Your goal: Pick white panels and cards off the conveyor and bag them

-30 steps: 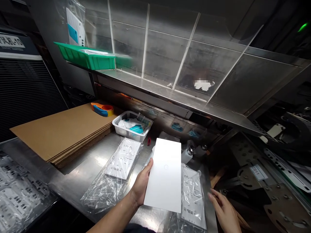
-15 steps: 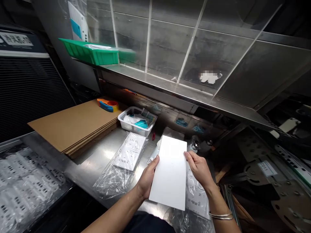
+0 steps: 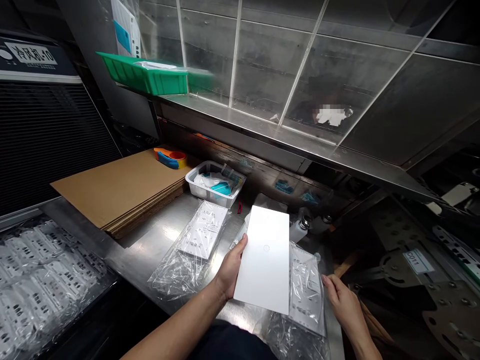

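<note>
Bench (image 3: 144, 250): left grip (image 3: 229, 272) holds white panel (image 3: 264, 265) by left edge; right grip (image 3: 344, 301) apart, state unclear.

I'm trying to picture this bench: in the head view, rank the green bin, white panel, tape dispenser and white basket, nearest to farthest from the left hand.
1. White panel: in the left hand.
2. White basket: beyond the hand.
3. Tape dispenser: left, on the cardboard stack.
4. Green bin: up left, on the shelf.
</note>
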The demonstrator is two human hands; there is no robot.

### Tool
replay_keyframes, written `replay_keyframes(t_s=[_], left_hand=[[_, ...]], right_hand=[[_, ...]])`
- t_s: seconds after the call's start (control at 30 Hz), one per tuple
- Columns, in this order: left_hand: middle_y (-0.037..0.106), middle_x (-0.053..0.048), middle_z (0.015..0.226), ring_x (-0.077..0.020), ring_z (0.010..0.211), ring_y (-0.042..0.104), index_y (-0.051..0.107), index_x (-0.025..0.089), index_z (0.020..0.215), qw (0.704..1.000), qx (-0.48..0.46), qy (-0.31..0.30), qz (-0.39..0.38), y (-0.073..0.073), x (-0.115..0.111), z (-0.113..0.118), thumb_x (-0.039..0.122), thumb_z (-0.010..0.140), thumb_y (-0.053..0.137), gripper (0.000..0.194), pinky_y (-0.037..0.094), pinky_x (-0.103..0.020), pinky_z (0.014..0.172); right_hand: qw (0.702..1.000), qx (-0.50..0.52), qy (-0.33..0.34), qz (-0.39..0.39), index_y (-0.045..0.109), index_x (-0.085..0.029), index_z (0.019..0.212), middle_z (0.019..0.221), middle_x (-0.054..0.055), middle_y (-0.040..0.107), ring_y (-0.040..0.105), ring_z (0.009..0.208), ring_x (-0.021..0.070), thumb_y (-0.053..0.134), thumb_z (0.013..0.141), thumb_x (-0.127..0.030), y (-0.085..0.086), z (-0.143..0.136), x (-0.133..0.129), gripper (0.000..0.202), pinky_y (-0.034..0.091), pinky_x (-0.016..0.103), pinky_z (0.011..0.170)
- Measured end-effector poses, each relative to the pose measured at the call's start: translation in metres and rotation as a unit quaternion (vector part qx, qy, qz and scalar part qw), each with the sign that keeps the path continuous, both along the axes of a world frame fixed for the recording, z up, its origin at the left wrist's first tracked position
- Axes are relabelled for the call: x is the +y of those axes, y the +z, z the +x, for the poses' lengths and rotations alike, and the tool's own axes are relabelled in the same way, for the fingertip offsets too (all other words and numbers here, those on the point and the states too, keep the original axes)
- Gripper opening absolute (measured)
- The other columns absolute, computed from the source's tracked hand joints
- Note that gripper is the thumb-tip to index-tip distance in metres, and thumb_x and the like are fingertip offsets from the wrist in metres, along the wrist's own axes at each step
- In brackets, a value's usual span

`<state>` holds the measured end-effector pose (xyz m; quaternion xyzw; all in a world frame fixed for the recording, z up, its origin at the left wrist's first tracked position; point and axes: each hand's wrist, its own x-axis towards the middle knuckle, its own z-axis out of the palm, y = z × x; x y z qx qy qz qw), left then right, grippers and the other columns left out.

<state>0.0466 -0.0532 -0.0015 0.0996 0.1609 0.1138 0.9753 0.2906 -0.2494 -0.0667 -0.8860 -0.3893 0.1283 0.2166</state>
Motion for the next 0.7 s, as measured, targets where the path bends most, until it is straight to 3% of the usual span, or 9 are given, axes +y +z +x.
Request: replay_keyframes(t_s=[0.1,0.23,0.47,0.7], left_hand=[[0.068,-0.016,0.099,-0.0294,0.094,0.063,0.055,0.008,0.118,1.000,0.006,-0.008,-0.006,0.000,0.001,0.000,0.059,0.083,0.039,0.064,0.045,-0.041,0.086],[0.068,-0.015,0.099,-0.0294,0.094,0.063,0.055,0.008,0.118,1.000,0.009,-0.020,-0.011,0.002,0.001,0.001,0.059,0.083,0.038,0.064,0.046,-0.041,0.086],[0.068,-0.016,0.100,-0.0297,0.095,0.063,0.054,0.007,0.119,1.000,0.011,-0.028,-0.009,0.005,0.000,0.000,0.060,0.085,0.034,0.066,0.045,-0.041,0.088],[0.068,-0.015,0.102,-0.0294,0.093,0.064,0.052,0.008,0.121,1.000,0.026,0.000,0.014,0.000,0.004,-0.002,0.055,0.085,0.040,0.060,0.046,-0.042,0.087]], right_hand=[[0.999,-0.026,-0.013,-0.022,0.050,-0.023,0.103,0.098,0.009,0.059,0.060,0.087,0.0241,0.033,0.086,-0.041,-0.025,0.013,-0.022,0.030,0.045,0.032,0.071],[0.999,-0.041,-0.010,-0.028,0.040,-0.017,0.127,0.124,0.014,0.046,0.051,0.111,0.0281,0.035,0.083,-0.048,-0.039,0.009,-0.027,0.054,0.045,0.037,0.085],[0.999,0.030,0.033,-0.018,0.047,-0.020,0.123,0.126,0.011,0.047,0.052,0.110,0.0258,0.035,0.085,-0.051,-0.027,-0.013,0.000,0.051,0.044,0.037,0.087],[0.993,0.091,0.014,0.073,0.058,-0.024,0.112,0.118,0.009,0.055,0.057,0.102,0.0268,0.048,0.079,-0.052,-0.001,-0.030,0.019,0.045,0.048,0.037,0.075]])
